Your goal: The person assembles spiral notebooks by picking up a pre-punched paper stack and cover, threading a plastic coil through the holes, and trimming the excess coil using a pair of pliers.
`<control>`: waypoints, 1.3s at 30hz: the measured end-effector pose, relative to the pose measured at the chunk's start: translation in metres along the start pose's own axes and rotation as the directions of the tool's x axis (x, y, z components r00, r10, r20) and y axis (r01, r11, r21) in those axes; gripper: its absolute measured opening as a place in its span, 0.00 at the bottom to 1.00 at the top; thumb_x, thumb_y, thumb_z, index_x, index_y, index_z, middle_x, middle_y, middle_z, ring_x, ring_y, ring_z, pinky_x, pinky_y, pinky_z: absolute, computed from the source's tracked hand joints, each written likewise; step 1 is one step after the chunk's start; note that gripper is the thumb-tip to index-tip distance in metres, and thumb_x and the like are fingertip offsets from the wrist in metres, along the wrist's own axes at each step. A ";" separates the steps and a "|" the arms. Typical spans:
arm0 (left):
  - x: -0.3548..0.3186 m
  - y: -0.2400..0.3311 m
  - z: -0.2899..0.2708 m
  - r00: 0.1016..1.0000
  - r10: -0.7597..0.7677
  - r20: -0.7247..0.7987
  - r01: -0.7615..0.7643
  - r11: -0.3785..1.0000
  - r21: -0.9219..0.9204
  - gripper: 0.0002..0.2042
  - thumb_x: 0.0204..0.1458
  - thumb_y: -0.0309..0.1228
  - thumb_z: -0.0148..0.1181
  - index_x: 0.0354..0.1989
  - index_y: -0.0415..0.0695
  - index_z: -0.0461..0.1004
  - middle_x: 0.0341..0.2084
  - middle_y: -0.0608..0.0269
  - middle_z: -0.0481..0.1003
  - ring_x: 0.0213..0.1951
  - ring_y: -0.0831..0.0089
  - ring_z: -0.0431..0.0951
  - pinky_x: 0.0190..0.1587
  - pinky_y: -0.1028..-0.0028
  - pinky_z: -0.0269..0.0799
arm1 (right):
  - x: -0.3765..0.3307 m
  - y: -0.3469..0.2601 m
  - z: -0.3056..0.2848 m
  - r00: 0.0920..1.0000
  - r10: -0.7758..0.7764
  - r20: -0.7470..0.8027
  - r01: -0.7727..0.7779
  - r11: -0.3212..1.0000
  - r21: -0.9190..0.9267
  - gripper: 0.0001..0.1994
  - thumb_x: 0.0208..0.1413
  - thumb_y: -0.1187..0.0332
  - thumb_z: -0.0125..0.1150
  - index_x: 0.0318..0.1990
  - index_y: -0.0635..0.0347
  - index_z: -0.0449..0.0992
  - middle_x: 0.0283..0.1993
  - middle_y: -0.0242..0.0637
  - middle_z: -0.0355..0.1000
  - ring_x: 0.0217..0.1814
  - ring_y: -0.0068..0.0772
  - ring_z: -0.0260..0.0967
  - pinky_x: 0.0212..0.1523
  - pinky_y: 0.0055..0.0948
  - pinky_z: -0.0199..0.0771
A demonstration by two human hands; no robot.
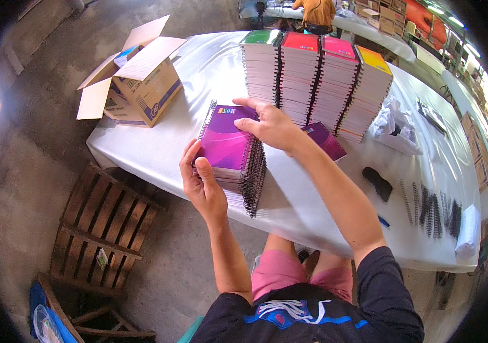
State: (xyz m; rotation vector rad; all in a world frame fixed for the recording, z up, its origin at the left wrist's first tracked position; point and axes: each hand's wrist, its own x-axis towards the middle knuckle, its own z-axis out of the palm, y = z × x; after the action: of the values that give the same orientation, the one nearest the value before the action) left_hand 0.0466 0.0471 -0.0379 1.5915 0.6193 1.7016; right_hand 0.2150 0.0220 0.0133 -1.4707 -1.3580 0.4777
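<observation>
A stack of purple spiral notebooks (226,137) stands on the white-covered table in front of me, its black wire coils showing along the right side. My left hand (202,180) grips the near left corner, fingers along the side and thumb up. Across the far right part of the stack reaches my right hand (268,123), its thumb on the top cover and fingers around the far edge. One more purple notebook (325,142) lies to the right, partly behind my right forearm. The stack's lower part is partly hidden by my left hand.
Tall notebook stacks with green (261,36), red (301,41), pink (339,47) and yellow covers (374,59) stand behind. An open carton (146,94) sits left. Loose black coils (429,208), a dark pad (377,183) and a plastic bag (395,128) lie right. A person (315,12) sits beyond.
</observation>
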 end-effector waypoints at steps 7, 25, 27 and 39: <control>-0.005 -0.008 -0.001 0.999 -0.016 -0.038 0.012 0.995 -0.102 0.25 0.63 0.49 0.36 0.58 0.41 0.62 0.59 0.52 0.62 0.59 0.65 0.63 0.59 0.66 0.60 | -0.009 0.004 0.016 0.979 -0.116 -0.168 0.097 0.988 -0.117 0.28 0.59 0.54 0.52 0.62 0.62 0.61 0.60 0.52 0.61 0.66 0.44 0.55 0.65 0.34 0.51; -0.120 0.066 0.069 0.757 0.379 0.532 -0.352 0.923 -0.156 0.21 0.47 0.38 0.63 0.50 0.49 0.70 0.48 0.55 0.69 0.53 0.55 0.69 0.60 0.54 0.54 | -0.192 0.077 -0.108 0.872 0.268 -0.411 -0.394 0.881 -0.263 0.13 0.42 0.72 0.68 0.37 0.60 0.73 0.32 0.45 0.76 0.34 0.43 0.75 0.37 0.33 0.72; -0.143 0.048 0.090 0.673 0.284 0.683 -0.450 0.890 0.074 0.25 0.47 0.41 0.62 0.55 0.51 0.69 0.52 0.61 0.69 0.59 0.62 0.64 0.65 0.49 0.36 | -0.227 0.082 -0.093 0.911 0.265 -0.316 -0.363 0.878 -0.311 0.15 0.40 0.72 0.69 0.38 0.61 0.73 0.33 0.44 0.76 0.36 0.37 0.75 0.38 0.32 0.71; -0.190 -0.002 0.125 0.723 0.092 0.685 -0.462 0.802 0.380 0.29 0.26 0.56 0.72 0.30 0.47 0.70 0.46 0.62 0.63 0.62 0.53 0.51 0.57 0.32 0.32 | -0.349 0.164 -0.217 0.629 0.039 -0.777 -0.765 0.212 -0.608 0.13 0.50 0.69 0.60 0.44 0.62 0.75 0.44 0.44 0.72 0.47 0.47 0.70 0.48 0.40 0.68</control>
State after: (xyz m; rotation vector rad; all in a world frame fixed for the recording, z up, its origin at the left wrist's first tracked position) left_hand 0.1673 -0.1130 -0.1461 2.6346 0.5129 1.0664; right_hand 0.3755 -0.3513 -0.1611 -2.7216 -0.4901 -0.6550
